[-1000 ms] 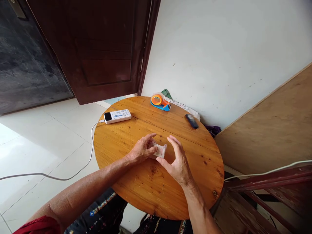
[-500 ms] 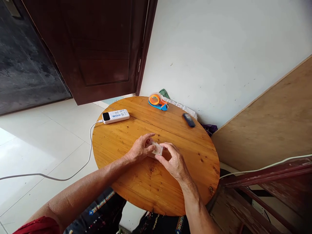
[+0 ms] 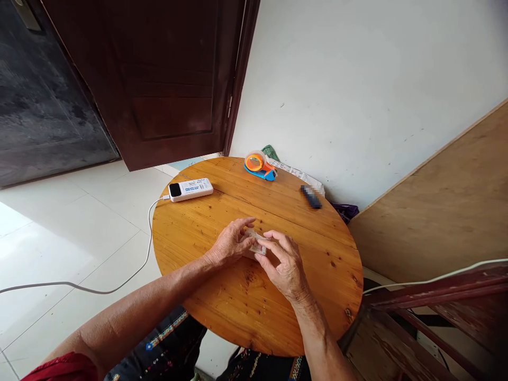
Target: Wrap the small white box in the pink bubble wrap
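Note:
Over the middle of the round wooden table [image 3: 190,233], a small, pale, partly see-through flat box [image 3: 260,249] sits between my two hands. My left hand [image 3: 230,241] grips its left end, thumb laid across the top, with the other fingers mostly behind it. At the right end, my right hand [image 3: 286,263] has its thumb against the near corner and a bent finger on the top; another finger arches above. Much of the box is covered by my fingers, and its exact kind is unclear.
An orange and blue tape dispenser [image 3: 260,165] stands at the far edge. A white power bank [image 3: 191,189] with a cable [image 3: 147,248] lies at the left. Toward the right lies a dark, blurred-out object [image 3: 311,196]. A white wall [image 3: 357,79] rises behind.
My right hand's fingers have shifted: one has lifted and spread from the others, and another has come over the box's top. The left hand keeps its hold. The view has shifted slightly.

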Demonstrator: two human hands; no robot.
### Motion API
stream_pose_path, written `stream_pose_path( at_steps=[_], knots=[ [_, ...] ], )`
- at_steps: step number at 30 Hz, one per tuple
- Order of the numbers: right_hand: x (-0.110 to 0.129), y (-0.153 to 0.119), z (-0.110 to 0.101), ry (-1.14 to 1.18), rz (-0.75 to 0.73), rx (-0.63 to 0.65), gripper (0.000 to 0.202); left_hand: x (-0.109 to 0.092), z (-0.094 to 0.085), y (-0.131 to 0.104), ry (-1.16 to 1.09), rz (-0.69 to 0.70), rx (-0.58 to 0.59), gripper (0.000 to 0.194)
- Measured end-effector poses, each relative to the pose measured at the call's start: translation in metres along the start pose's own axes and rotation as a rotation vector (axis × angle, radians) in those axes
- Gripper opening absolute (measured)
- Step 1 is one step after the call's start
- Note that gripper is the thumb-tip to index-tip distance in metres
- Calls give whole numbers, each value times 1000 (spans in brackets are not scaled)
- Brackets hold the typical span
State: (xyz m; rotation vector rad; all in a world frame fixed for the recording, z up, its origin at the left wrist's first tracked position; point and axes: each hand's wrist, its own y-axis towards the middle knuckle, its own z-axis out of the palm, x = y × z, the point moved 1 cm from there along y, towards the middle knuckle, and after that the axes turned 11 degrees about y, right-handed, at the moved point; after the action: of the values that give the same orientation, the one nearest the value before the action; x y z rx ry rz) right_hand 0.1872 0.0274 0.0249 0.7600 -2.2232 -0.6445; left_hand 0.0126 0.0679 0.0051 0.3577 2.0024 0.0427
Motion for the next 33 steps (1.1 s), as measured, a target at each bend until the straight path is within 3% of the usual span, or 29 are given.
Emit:
stream_pose_path(
  at_steps=[13,22,27,30,33],
  knots=[
    [2,2,1,-99,-80,43,23,3,3,-3,-120,50,17,54],
    [2,1,4,-93,-72,52,20,5,5,-6,-40,103,-4,60],
    [4,1,-3,44,-13,-68,29,3,4,-5,-32,91,11,60],
    [-1,0,-10,85,67,-169,24,3,4,-7,-16,119,-3,60],
    [-7,-1,-11,106,144,-187,23,2,4,-7,-6,147,-12,59]
  ],
)
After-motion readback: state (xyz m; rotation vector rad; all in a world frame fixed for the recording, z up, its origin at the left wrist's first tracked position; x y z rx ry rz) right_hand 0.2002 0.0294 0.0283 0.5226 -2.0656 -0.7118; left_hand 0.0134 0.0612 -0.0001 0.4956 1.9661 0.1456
